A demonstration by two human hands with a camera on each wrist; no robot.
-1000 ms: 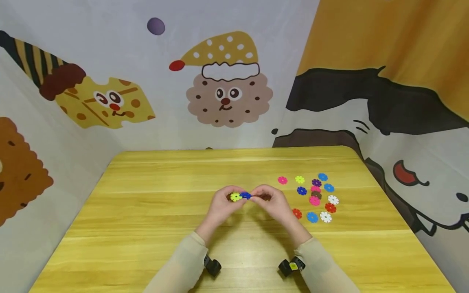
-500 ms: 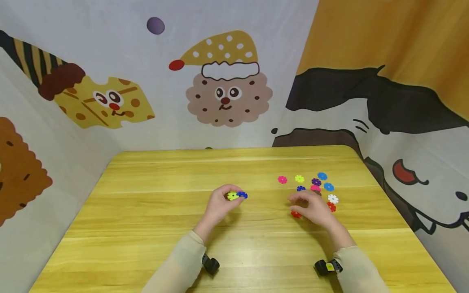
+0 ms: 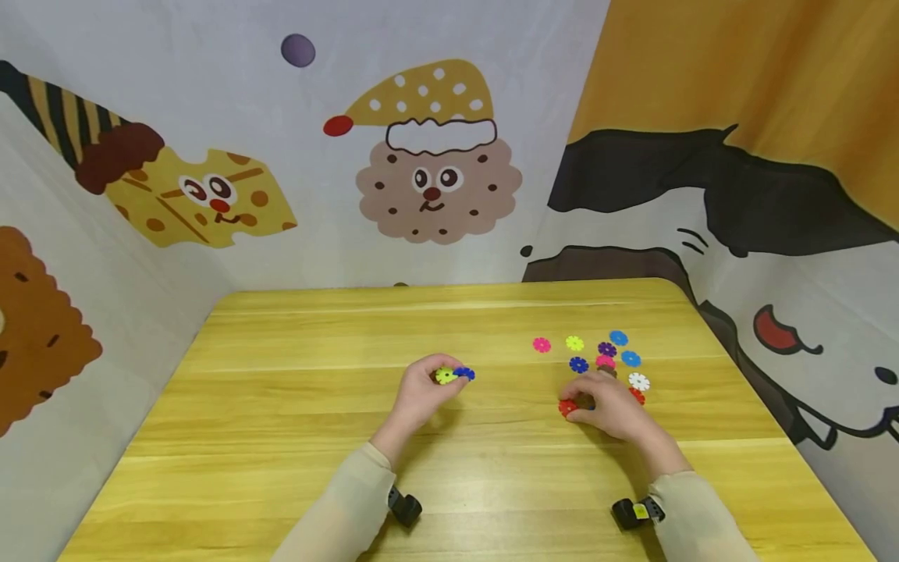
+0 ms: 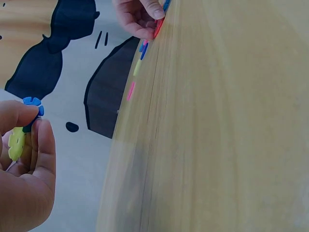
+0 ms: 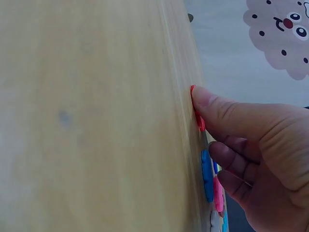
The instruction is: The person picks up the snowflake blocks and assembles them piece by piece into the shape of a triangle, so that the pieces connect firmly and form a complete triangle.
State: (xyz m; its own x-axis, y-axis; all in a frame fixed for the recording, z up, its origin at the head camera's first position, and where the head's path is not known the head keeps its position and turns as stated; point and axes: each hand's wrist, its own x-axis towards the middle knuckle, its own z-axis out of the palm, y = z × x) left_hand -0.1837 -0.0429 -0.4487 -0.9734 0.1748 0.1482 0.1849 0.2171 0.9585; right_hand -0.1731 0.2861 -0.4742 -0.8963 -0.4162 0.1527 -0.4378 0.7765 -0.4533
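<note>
My left hand pinches two joined snowflake discs above the table, a yellow disc and a dark blue disc. In the left wrist view the yellow disc hangs below the blue disc, between thumb and fingers. Over at the right, my right hand has thumb and forefinger on a red snowflake disc at the tabletop. The right wrist view shows the thumb against this red disc, with the other fingers curled loosely. The hand hides some discs beneath it.
Several loose discs lie around the right hand, among them a pink disc, a yellow-green disc, a dark blue disc and a white disc. The wooden table meets a cartoon-printed curtain at its back edge.
My right hand has left the joined discs, moved right to the loose ones and come down onto the red disc. My left hand still holds the joined pair, shifted slightly left.
</note>
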